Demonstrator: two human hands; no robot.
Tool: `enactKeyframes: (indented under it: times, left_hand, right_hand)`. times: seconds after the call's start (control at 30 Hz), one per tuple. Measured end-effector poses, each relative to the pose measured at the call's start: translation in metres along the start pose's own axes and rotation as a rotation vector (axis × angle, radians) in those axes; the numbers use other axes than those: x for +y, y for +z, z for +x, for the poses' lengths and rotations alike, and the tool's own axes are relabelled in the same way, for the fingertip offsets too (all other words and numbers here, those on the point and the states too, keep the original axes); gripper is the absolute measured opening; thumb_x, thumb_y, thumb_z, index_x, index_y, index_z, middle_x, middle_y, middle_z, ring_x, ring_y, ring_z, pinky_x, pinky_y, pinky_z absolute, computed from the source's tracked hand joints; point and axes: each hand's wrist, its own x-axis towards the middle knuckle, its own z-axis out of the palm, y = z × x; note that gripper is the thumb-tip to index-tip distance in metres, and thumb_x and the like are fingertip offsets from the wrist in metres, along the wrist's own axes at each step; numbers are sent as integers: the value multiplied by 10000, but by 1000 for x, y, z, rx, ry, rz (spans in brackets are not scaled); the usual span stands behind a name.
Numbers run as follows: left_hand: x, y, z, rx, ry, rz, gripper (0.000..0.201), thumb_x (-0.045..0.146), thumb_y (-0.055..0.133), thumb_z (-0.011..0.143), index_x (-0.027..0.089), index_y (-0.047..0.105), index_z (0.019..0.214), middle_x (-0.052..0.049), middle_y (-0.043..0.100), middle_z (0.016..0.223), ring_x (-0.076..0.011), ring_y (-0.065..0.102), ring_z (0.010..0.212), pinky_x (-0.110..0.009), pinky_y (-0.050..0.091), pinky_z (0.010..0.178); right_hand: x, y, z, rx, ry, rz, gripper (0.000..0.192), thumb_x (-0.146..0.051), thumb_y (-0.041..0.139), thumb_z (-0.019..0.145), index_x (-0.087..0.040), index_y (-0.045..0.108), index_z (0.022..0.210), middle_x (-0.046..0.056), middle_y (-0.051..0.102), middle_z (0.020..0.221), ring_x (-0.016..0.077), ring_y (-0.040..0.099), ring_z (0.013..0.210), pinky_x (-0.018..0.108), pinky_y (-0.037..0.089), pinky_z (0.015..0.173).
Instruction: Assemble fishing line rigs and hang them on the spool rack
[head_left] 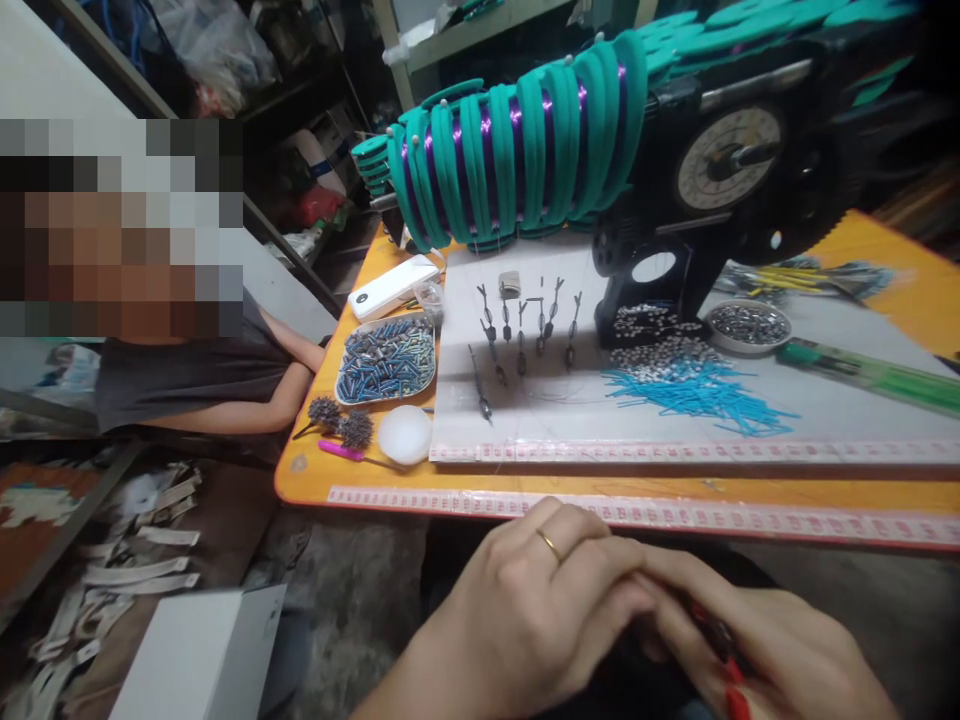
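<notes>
My left hand [536, 600], a gold ring on one finger, lies low in front of the orange table [375, 480], its fingers curled over the fingers of my right hand [795, 650]. Between my right hand's fingers shows a small dark tool with red parts [724, 650]; most of it is hidden. What my left fingertips touch is hidden too. On the white board [825, 420] ahead lie several rigged lines with dark sinkers [525, 330], a heap of blue tubes [697, 392] and a pile of metal beads [660, 350].
A black winding machine with a dial [727, 155] carries teal foam winders [517, 140]. A tray of blue-grey tubes [386, 360], white power bank [394, 285], white lid [405, 435], bead bowl [748, 325] and green tool [870, 370] lie about. Another person's arm [240, 400] rests at the left.
</notes>
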Motion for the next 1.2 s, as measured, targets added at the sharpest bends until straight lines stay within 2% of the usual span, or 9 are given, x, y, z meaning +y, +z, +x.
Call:
enactKeyframes:
  times: [0.2, 0.37, 0.47, 0.6, 0.73, 0.83, 0.9, 1.0, 1.2]
  left_hand:
    - [-13, 0, -6, 6, -25, 89, 121, 150, 571, 968, 123, 688, 991, -64, 646, 815, -147, 625, 728, -245, 525, 654]
    - [-19, 0, -4, 25, -16, 72, 144, 149, 589, 959, 127, 710, 1032, -45, 606, 757, -135, 611, 685, -225, 496, 606]
    - [-21, 0, -1, 6, 26, 98, 153, 168, 567, 979, 138, 708, 1033, -34, 606, 734, -130, 595, 677, -229, 479, 611]
    - [-22, 1, 5, 21, -16, 169, 128, 145, 569, 957, 147, 685, 902, -34, 632, 737, -135, 577, 678, -247, 465, 621]
    - [-22, 5, 10, 7, -87, 244, 109, 111, 591, 917, 151, 655, 838, -33, 655, 777, -150, 586, 701, -268, 453, 630]
    - [-22, 6, 12, -22, -107, 260, 104, 102, 586, 911, 145, 650, 840, -32, 647, 775, -160, 585, 709, -282, 433, 617]
    - [-22, 5, 13, -44, -128, 231, 102, 97, 585, 910, 146, 653, 852, -31, 650, 788, -161, 588, 723, -282, 437, 628]
    - [-22, 4, 14, -69, -148, 194, 106, 102, 587, 914, 150, 663, 858, -26, 651, 798, -157, 590, 725, -280, 446, 641]
    - [-21, 0, 15, -117, -153, 198, 110, 124, 586, 930, 151, 690, 907, -31, 648, 814, -167, 592, 729, -291, 449, 636]
  right_hand:
    - [-8, 2, 23, -71, 8, 21, 262, -157, 481, 960, -195, 496, 1219, -77, 581, 667, -27, 569, 557, -5, 431, 611]
    - [-11, -1, 28, -60, 42, 80, 264, -154, 488, 963, -204, 506, 1221, -94, 567, 628, -34, 536, 504, -17, 413, 578]
    - [-13, 0, 27, -47, 187, 75, 242, -276, 503, 968, -176, 604, 1164, -51, 579, 594, 9, 549, 492, 38, 435, 532]
    - [-14, 5, 20, 47, 308, 1, 418, -505, 507, 937, -164, 694, 1091, 17, 596, 612, 67, 597, 562, 103, 481, 544]
    - [-11, 6, 13, 80, 288, -39, 452, -530, 483, 937, -180, 699, 1125, 26, 604, 634, 77, 612, 585, 118, 494, 558]
    - [-7, 4, 8, 75, 239, -59, 395, -452, 484, 952, -193, 668, 1187, 10, 610, 648, 68, 613, 575, 111, 489, 557]
    - [-4, 3, 7, 47, 158, -63, 351, -331, 479, 967, -195, 599, 1267, -22, 608, 658, 36, 605, 564, 80, 477, 575]
    - [-2, 1, 9, -6, 38, -87, 414, -190, 466, 976, -166, 459, 1390, -71, 573, 642, -16, 561, 527, 39, 438, 593]
    - [-6, 1, 18, -37, -56, -236, 411, -207, 392, 1017, -98, 415, 1413, -80, 520, 578, 0, 538, 495, 81, 410, 546]
